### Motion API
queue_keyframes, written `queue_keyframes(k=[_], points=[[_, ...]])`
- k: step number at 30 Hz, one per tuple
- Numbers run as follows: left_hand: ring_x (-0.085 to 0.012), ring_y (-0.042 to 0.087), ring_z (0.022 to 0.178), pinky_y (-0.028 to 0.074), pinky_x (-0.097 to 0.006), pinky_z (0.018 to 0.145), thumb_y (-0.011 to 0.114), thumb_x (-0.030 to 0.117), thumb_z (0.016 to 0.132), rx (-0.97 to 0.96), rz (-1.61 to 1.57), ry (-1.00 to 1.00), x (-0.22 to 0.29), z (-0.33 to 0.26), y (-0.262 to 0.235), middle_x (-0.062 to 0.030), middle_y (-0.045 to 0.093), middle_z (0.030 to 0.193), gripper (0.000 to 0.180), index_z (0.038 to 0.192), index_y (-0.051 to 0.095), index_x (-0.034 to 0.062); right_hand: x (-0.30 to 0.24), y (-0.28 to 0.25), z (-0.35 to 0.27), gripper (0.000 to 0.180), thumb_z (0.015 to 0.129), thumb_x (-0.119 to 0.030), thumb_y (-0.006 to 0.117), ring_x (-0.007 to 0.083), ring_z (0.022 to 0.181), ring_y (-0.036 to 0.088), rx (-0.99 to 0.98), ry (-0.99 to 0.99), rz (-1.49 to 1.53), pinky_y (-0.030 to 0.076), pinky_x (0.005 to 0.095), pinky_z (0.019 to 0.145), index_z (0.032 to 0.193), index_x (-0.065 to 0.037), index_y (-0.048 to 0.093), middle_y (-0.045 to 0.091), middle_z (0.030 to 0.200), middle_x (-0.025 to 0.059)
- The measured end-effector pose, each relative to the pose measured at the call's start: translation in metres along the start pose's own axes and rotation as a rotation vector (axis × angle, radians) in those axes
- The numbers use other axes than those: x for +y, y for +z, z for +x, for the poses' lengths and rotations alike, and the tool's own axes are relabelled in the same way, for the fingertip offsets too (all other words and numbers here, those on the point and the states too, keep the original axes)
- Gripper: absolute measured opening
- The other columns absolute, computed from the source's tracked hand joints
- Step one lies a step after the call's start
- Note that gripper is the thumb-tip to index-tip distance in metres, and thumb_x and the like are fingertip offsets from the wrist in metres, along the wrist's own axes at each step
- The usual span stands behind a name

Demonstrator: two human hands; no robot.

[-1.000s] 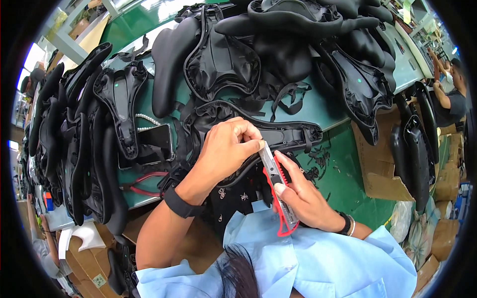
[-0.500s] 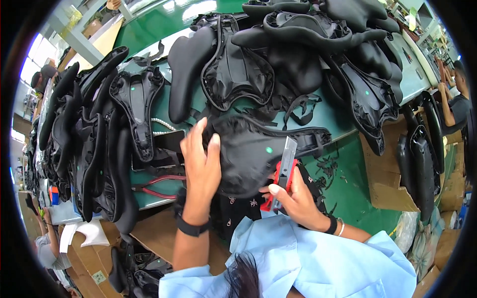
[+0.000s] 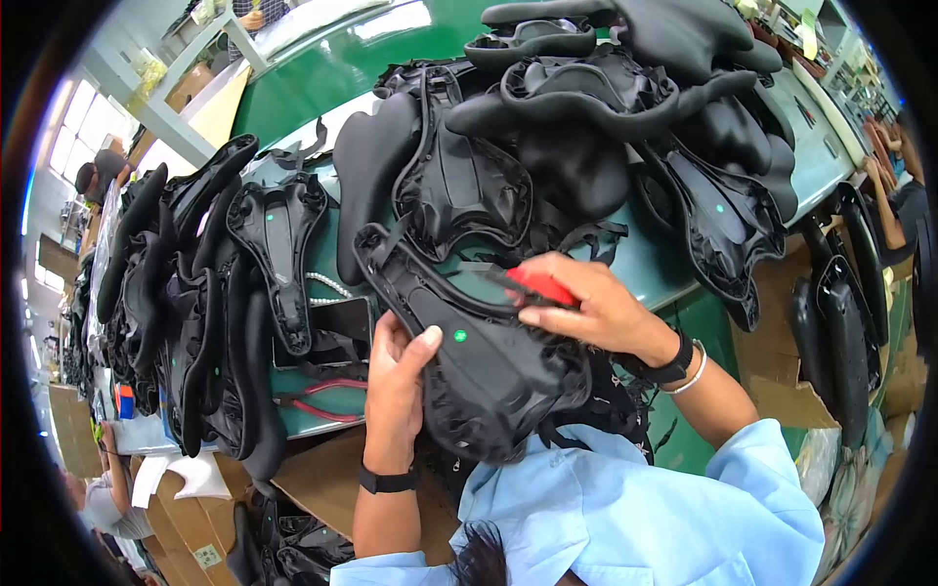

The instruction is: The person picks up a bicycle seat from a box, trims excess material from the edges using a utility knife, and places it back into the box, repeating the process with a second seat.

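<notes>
A black bicycle saddle [image 3: 489, 376] lies underside up in front of me, its narrow nose pointing to the far left and a green dot sticker on its shell. My left hand [image 3: 395, 376] is closed on the saddle's left edge, thumb on top, fingers partly hidden beneath. In my right hand [image 3: 596, 305] is a red utility knife [image 3: 543, 283], its blade pointing left above the saddle's right edge near the nose. The knife is a little blurred. Whether the blade touches the cover cannot be made out.
More black saddles [image 3: 459, 186] crowd the green-topped table's far side and left. Red-handled pliers [image 3: 327, 400] lie left of my left hand, near a dark tray [image 3: 337, 322]. Cardboard boxes [image 3: 777, 366] stand at right and lower left. Other people work at the edges.
The saddle has been turned so its nose points far left instead of right. My left hand has taken its edge. My right hand has moved up and over it with the knife.
</notes>
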State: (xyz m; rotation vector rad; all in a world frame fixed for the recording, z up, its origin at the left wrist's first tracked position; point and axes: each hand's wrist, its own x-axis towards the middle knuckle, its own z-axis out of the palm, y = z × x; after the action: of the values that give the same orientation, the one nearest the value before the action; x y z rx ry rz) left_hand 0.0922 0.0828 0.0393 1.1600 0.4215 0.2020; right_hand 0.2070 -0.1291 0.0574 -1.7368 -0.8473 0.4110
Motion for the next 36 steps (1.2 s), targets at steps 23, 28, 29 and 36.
queue_keyframes(k=[23,28,29,36], points=[[-0.0080,0.055,0.091,0.045,-0.021,0.080,0.060,0.005,0.085,0.064,0.130,-0.054,0.009,0.003,-0.018,-0.0052,0.060,0.107,0.042,0.124,0.051,-0.0081,-0.028,-0.009,-0.071,0.065,0.080,-0.010,0.064,0.0241,0.046,0.053,-0.323,-0.080,-0.924,0.041,0.0366,0.041,0.141,-0.019,0.043,0.046,0.063,0.0080],[-0.0095,0.056,0.094,0.045,-0.022,0.083,0.060,0.003,0.085,0.149,0.116,0.008,0.005,-0.014,-0.009,-0.0060,0.060,0.108,0.041,0.124,0.052,-0.0081,-0.037,0.021,-0.102,0.063,0.084,-0.015,0.065,0.0290,0.046,0.051,-0.222,0.248,-0.811,0.040,0.0421,0.040,0.142,-0.013,0.040,0.047,0.063,0.0108],[-0.0102,0.056,0.095,0.044,-0.023,0.084,0.060,0.003,0.086,0.172,0.125,0.012,0.006,-0.018,-0.008,-0.0063,0.060,0.108,0.041,0.124,0.051,-0.0080,-0.044,0.019,-0.104,0.062,0.084,-0.014,0.067,0.0319,0.052,0.058,-0.290,0.332,-0.804,0.046,0.0416,0.046,0.140,-0.010,0.040,0.056,0.070,0.0143],[-0.0117,0.055,0.096,0.044,-0.024,0.086,0.060,0.003,0.087,0.251,0.156,0.136,0.006,-0.048,0.014,-0.0070,0.059,0.109,0.046,0.130,0.045,-0.0075,-0.034,0.025,-0.061,0.066,0.080,-0.007,0.072,0.0293,0.083,0.066,0.222,-0.102,-0.397,0.054,0.0290,0.065,0.139,-0.004,0.043,0.064,0.114,0.0188]])
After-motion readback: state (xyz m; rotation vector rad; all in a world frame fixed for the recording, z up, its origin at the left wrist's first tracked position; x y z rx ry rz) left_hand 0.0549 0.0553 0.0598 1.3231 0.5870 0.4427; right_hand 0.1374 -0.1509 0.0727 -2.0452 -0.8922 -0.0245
